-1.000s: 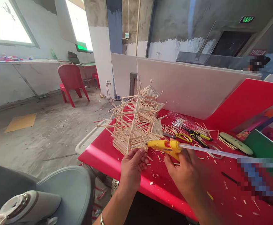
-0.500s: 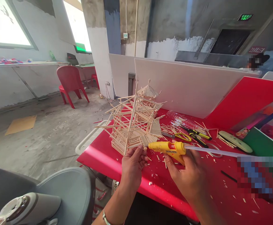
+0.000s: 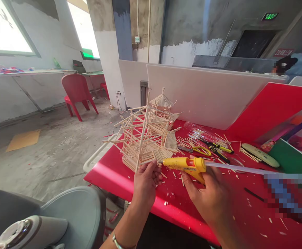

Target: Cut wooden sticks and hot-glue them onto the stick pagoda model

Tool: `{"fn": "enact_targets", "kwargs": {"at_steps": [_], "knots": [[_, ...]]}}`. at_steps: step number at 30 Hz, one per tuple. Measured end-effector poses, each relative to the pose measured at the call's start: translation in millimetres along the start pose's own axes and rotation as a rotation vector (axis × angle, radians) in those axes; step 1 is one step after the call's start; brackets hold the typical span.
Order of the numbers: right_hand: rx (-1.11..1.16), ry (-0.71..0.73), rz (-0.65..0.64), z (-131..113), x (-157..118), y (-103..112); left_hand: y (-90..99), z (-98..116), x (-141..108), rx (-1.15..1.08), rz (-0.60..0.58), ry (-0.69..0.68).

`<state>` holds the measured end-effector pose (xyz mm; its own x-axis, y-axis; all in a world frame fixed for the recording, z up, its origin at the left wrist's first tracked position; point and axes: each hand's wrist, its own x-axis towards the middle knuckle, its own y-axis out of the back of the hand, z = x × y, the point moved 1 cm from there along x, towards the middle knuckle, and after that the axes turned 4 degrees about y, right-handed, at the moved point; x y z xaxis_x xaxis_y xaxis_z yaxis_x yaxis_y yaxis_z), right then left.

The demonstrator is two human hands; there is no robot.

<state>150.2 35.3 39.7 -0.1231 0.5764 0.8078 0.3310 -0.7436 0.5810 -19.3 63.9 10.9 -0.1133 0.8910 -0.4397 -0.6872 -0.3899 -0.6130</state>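
Note:
A pavilion-like model of thin wooden sticks [image 3: 151, 138] stands on the red table [image 3: 109, 169], its near corner beside my left hand. My left hand [image 3: 147, 178] is closed in a pinch at the model's front edge; what lies between the fingertips is too small to make out. My right hand [image 3: 209, 190] is wrapped round the handle of a yellow glue gun [image 3: 184, 164]. The gun's nozzle points left, right by my left fingertips. From its back a long clear glue stick [image 3: 236, 168] runs out to the right.
Scissors [image 3: 201, 150], pliers [image 3: 219, 152], loose sticks and a pale green oval case [image 3: 260, 155] lie right of the model. White boards [image 3: 205, 100] stand behind the table. At lower left are a grey stool [image 3: 80, 214] and a white flask [image 3: 39, 230]. A person [image 3: 282, 69] is at back right.
The view has shifted very slightly. Both hands, the glue gun and the model keep nearly the same positions relative to one another.

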Motion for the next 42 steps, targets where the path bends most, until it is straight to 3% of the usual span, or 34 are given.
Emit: {"fn": "enact_targets", "kwargs": {"at_steps": [18, 42], "knots": [[0.009, 0.008, 0.002, 2, 1, -1, -0.1, 0, 5, 0.028, -0.053, 0.045], [0.068, -0.056, -0.015, 10, -10, -2, -7.6, 1, 12, 0.15, 0.069, -0.026]]}}
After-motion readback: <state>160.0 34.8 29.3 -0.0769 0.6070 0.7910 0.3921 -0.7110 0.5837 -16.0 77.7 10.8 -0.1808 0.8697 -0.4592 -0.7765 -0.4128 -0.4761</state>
